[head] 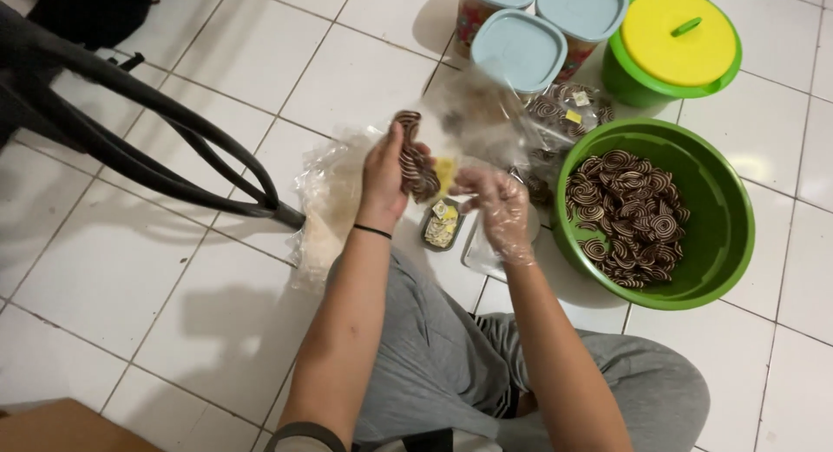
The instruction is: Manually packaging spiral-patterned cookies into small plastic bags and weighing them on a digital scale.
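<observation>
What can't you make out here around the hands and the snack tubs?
Head view:
- Left hand: its grip on the spiral snacks is hidden by the hand's back.
- Right hand: fingertips blurred under the plastic glove.
- Clear bag: motion-blurred.
- Blue-lidded tubs: the farthest cut by the top edge.
- Small tray: contents too small.

A yellow-lidded green bucket (pixel 673 46) and three blue-lidded tubs (pixel 521 49) stand by the tiled floor's (pixel 130 278) far edge; perhaps a chair leg (pixel 130 122) left.

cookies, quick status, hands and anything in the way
Left hand grips a cookie stack. Gloved right hand holds a clear bag beside it. Green bowl at right holds more. Nothing between the hands.
</observation>
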